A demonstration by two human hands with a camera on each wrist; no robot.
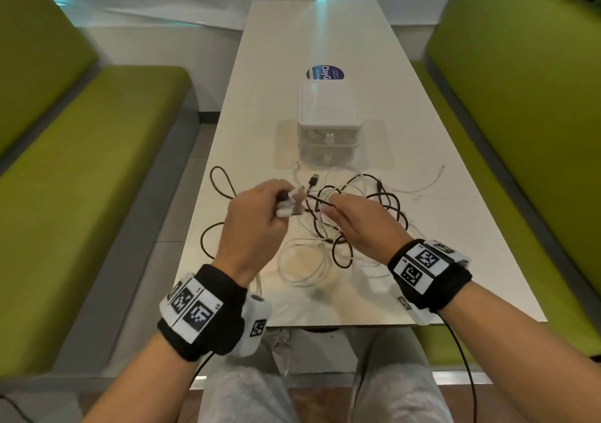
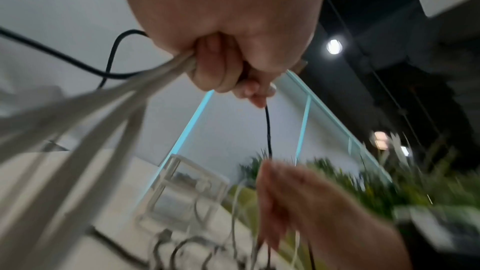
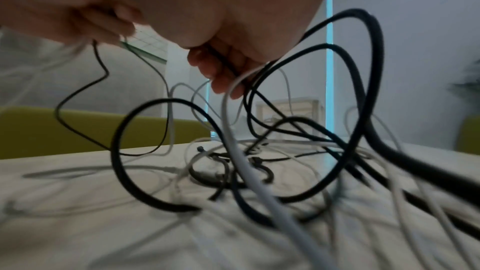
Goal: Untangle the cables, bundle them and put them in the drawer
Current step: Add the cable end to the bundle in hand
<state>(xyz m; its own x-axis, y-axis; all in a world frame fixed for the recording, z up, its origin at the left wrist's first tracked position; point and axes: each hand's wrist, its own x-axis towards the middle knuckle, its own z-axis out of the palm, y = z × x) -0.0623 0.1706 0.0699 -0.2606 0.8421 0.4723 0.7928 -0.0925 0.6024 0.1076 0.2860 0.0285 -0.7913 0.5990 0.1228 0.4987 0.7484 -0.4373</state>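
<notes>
Here the left hand point(image 1: 252, 219) grips white strands and a thin black cable point(image 2: 268, 128), which the right hand point(image 1: 361, 224) pinches above the tangled cables point(image 1: 344, 227) on the tabletop point(image 1: 270, 104). Bare room lies beyond the drawer unit point(image 1: 327, 123), where a sticker point(image 1: 325, 73) reads "Clay".

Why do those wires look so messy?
The black and white cables lie knotted in a heap on the white table, looping through each other. The left hand grips several; the right hand pinches a black one.
</notes>
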